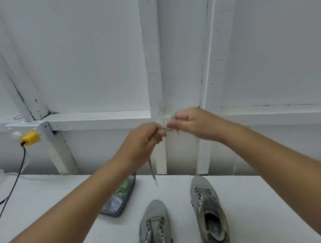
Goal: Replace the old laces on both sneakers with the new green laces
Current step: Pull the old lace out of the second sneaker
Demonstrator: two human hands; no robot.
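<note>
Fingers of both hands curl round a grey lace held mid-frame: left hand point(145, 138) grips it, one end dangling toward the table; right hand point(189, 123) seems to pinch the other, though blurred; green laces point(123, 188) lie in the basket point(123, 203) lower centre, beneath the left forearm, nearer that hand; both sneakers point(156, 225) stand unlaced below.

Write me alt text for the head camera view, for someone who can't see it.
Two bare hands, left hand and right hand, are raised above a white table, each gripping part of a grey lace stretched between them. Below stand two grey sneakers, eyelets empty, beside a small basket holding green laces.
</note>
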